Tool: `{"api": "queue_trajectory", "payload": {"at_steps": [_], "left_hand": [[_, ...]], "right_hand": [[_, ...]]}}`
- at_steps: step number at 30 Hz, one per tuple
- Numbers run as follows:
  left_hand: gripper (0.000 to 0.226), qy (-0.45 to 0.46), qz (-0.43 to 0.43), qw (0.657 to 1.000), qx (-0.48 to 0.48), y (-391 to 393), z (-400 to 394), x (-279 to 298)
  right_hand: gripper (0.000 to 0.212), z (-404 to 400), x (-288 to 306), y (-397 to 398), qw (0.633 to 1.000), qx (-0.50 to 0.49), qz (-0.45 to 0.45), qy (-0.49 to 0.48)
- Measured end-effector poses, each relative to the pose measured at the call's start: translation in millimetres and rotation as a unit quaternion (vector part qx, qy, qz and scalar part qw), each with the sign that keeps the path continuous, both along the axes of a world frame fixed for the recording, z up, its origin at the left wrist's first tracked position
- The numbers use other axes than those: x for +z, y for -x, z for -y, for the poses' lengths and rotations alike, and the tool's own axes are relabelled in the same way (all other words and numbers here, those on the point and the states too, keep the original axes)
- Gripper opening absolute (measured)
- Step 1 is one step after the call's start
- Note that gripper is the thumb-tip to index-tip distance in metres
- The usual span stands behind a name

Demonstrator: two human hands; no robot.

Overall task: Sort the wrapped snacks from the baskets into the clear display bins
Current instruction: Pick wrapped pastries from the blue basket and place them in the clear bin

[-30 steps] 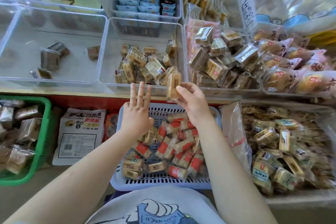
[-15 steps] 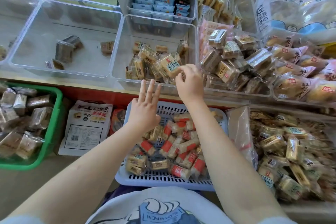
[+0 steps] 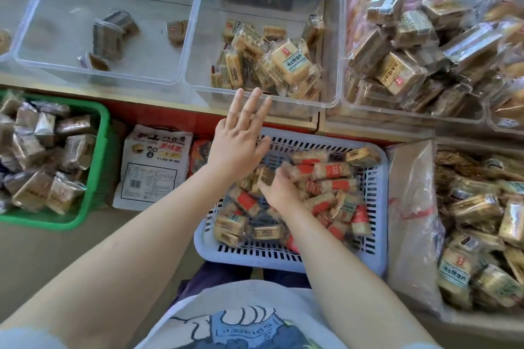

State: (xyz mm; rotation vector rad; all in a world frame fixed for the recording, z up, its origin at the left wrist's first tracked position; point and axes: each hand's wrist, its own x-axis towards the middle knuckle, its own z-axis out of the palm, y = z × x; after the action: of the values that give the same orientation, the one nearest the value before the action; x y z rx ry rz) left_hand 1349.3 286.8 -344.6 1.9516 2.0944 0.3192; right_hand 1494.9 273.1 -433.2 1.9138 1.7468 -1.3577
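Under the right hand [image 3: 279,191], curled on a light, crinkly, slippery snack [image 3: 265,176] in the basket [image 3: 378,176], a grip across the short sides looks best; the left hand [image 3: 241,136] hovers flat, fingers straight.

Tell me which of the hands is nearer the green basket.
Left. The left hand hovers open between the green basket and the white basket; the right hand reaches into the white basket's snacks, farther away.

the left clear bin [image 3: 181,45] is mostly bare floor, open from above. the middle clear bin [image 3: 337,37] has free room along its left wall. the white basket [image 3: 380,207] is crowded with wrapped snacks [image 3: 331,170].
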Motion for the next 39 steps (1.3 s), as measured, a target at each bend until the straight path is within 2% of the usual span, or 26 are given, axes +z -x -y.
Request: {"api": "queue_trajectory", "payload": {"at_steps": [1,3,6,10,13,14,18,20,22,25,27,30,33,35,39], "left_hand": [[0.073,-0.005,-0.005,1.0,0.002,-1,0,-1],[0.073,-0.01,-0.018,1.0,0.006,-4,0,-4],[0.074,-0.015,-0.032,0.999,0.007,-6,-1,-4],[0.076,-0.009,-0.031,0.999,0.012,-7,-2,-6],[0.079,-0.005,-0.031,0.999,0.014,-9,-2,-6],[0.08,-0.004,-0.031,0.999,0.016,-10,-2,-5],[0.081,0.012,-0.035,0.999,0.023,-12,-4,-1],[0.08,0.024,-0.027,0.999,0.024,-11,-4,4],[0.078,0.037,-0.016,0.999,0.024,-9,-5,11],[0.075,0.06,-0.015,0.998,0.012,-3,-7,22],[0.077,0.076,-0.017,0.997,0.005,-1,-8,27],[0.081,0.099,-0.025,0.995,-0.003,-1,-10,32],[0.084,0.112,-0.031,0.993,-0.005,-3,-10,34],[0.085,0.114,-0.033,0.993,-0.005,-4,-10,35],[0.087,0.123,-0.032,0.992,-0.01,-5,-10,36]], "right_hand": [[0.076,2,-6,7,0.999,-0.022,0.02,0.014],[0.08,6,-15,18,0.997,-0.064,0.037,0.009],[0.072,7,-16,16,0.99,-0.142,-0.018,0.017],[0.07,3,22,-15,0.961,-0.249,-0.115,0.041],[0.024,-12,74,-42,0.926,-0.322,-0.195,-0.013],[0.019,-19,94,-48,0.909,-0.343,-0.233,-0.027],[0.034,-58,164,-51,0.815,-0.402,-0.416,-0.015],[0.042,-79,187,-45,0.792,-0.397,-0.464,-0.002],[0.042,-98,199,-37,0.785,-0.394,-0.479,0.002],[0.034,-123,207,-19,0.792,-0.41,-0.452,-0.031],[0.029,-139,205,-8,0.829,-0.37,-0.404,-0.111],[0.021,-162,191,6,0.92,-0.203,-0.202,-0.267],[0.032,-170,174,14,0.97,-0.008,-0.059,-0.236],[0.031,-162,170,12,0.97,0.003,-0.056,-0.235],[0.024,-118,180,-11,0.938,-0.093,-0.139,-0.303]]}}
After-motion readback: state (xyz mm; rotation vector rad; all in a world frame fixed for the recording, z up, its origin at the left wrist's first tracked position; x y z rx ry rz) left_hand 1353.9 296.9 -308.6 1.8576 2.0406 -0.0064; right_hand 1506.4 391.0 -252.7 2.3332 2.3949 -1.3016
